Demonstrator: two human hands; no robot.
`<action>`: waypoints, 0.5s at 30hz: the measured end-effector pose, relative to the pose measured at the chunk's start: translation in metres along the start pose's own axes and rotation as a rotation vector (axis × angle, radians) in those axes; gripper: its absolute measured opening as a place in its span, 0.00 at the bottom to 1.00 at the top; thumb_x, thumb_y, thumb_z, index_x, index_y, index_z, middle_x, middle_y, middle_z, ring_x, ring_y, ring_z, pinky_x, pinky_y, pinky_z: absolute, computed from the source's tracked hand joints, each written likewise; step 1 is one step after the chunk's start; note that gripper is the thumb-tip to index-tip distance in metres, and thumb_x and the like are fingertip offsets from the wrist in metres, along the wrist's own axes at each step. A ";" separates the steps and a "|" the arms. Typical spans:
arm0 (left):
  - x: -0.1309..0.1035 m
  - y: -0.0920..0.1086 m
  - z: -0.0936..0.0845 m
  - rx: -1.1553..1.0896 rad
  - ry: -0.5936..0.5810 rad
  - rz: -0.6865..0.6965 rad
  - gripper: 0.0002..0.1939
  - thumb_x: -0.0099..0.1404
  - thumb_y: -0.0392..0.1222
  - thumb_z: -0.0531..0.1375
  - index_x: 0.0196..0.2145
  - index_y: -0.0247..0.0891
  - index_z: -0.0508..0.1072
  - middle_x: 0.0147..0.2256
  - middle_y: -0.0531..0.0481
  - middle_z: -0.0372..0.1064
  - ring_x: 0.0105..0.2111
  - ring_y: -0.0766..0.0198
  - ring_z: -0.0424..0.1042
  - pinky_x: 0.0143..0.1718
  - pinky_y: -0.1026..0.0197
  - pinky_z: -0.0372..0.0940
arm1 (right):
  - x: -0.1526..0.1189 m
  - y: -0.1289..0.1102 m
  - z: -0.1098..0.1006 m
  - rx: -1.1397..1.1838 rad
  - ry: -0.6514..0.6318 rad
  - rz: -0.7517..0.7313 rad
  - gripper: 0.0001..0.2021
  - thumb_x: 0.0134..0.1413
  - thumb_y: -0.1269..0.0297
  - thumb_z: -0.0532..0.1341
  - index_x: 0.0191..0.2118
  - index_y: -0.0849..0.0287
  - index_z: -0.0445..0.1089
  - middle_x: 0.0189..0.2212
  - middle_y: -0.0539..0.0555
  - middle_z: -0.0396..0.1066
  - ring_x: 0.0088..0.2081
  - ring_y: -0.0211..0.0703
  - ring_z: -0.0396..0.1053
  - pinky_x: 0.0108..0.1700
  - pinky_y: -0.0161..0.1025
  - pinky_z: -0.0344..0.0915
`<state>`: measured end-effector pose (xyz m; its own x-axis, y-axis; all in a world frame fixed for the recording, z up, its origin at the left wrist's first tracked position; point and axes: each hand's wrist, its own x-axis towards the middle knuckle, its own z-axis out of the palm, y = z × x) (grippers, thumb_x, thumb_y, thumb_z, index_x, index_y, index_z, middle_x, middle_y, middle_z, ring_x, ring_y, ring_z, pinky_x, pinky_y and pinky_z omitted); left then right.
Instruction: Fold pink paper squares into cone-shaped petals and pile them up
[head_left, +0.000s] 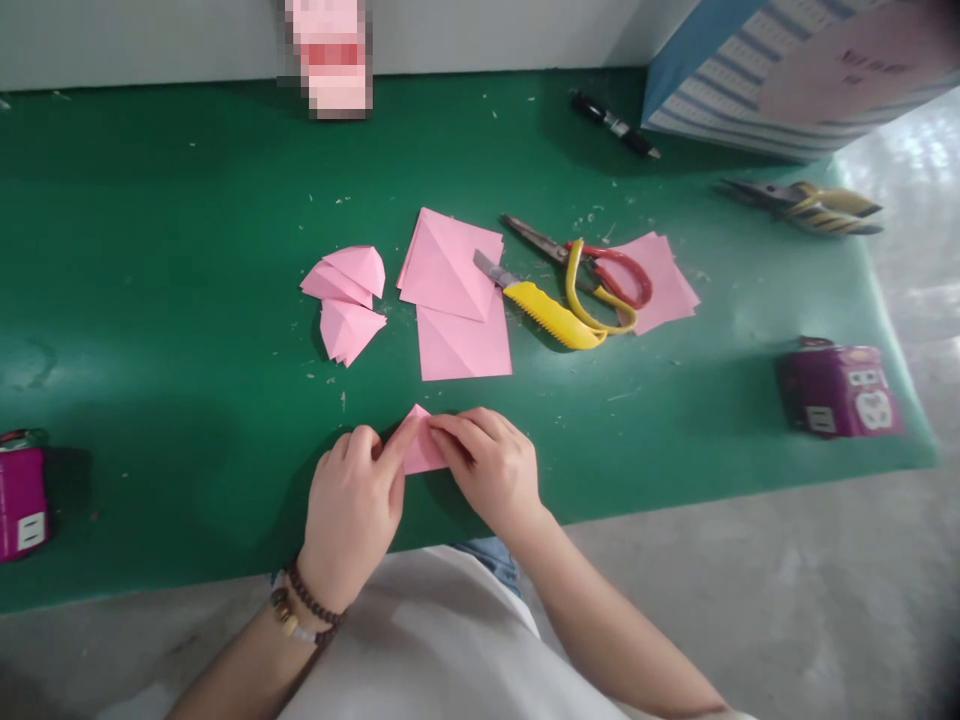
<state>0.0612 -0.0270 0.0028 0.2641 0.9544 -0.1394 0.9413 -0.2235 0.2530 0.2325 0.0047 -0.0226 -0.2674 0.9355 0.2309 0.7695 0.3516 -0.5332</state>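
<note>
A small folded piece of pink paper (pixel 424 456) lies near the table's front edge, its pointed tip facing away from me. My left hand (pixel 354 495) presses on its left side with the index finger. On its right side, my right hand (pixel 495 462) pinches the edge between thumb and fingers. Just beyond are creased pink paper squares (pixel 450 262), partly overlapping. To their left sit folded pink paper pieces (pixel 349 275) with pleated points. A yellow utility knife (pixel 551 312) rests with its blade on the squares.
Scissors (pixel 536 238) with red and yellow handles overlap more pink sheets (pixel 664 285). Farther right are a black pen (pixel 615 126), pliers (pixel 806 203), a striped box (pixel 750 85) and a purple box (pixel 844 390). Another purple object (pixel 22 505) stands at the left edge of the green table (pixel 187 330).
</note>
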 end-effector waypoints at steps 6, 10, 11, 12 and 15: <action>0.002 0.001 -0.003 0.048 -0.039 0.004 0.27 0.69 0.32 0.51 0.64 0.48 0.60 0.31 0.50 0.56 0.30 0.60 0.61 0.30 0.59 0.59 | -0.001 -0.001 0.000 -0.015 0.001 0.001 0.08 0.64 0.66 0.59 0.38 0.57 0.77 0.29 0.51 0.75 0.30 0.37 0.70 0.33 0.35 0.65; 0.002 0.001 -0.004 0.060 -0.040 0.001 0.27 0.69 0.32 0.51 0.64 0.48 0.60 0.31 0.50 0.57 0.30 0.60 0.61 0.30 0.59 0.59 | -0.001 0.002 0.004 -0.005 0.005 -0.004 0.08 0.63 0.67 0.59 0.37 0.57 0.76 0.28 0.51 0.74 0.30 0.38 0.70 0.33 0.35 0.66; 0.003 0.001 -0.004 0.061 -0.037 0.000 0.27 0.69 0.32 0.51 0.64 0.48 0.61 0.31 0.50 0.57 0.30 0.60 0.61 0.30 0.59 0.59 | 0.000 0.002 0.004 0.004 0.007 -0.010 0.08 0.63 0.67 0.59 0.37 0.57 0.76 0.28 0.51 0.74 0.30 0.38 0.70 0.33 0.35 0.66; 0.003 0.001 -0.004 0.062 -0.034 0.002 0.27 0.69 0.32 0.51 0.64 0.48 0.61 0.31 0.50 0.57 0.30 0.60 0.61 0.30 0.59 0.59 | 0.001 0.002 0.003 0.013 0.013 -0.018 0.07 0.63 0.67 0.59 0.38 0.58 0.76 0.28 0.52 0.74 0.30 0.39 0.70 0.33 0.36 0.67; 0.004 0.003 -0.004 0.080 -0.035 0.002 0.26 0.69 0.33 0.51 0.63 0.48 0.62 0.30 0.50 0.57 0.29 0.60 0.62 0.29 0.59 0.58 | 0.003 -0.006 -0.012 0.057 0.090 -0.049 0.07 0.61 0.70 0.59 0.39 0.59 0.75 0.32 0.56 0.72 0.34 0.42 0.69 0.35 0.39 0.69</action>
<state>0.0638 -0.0229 0.0068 0.2716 0.9468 -0.1728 0.9543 -0.2416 0.1762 0.2334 0.0050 -0.0089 -0.2489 0.9112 0.3282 0.7219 0.4004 -0.5643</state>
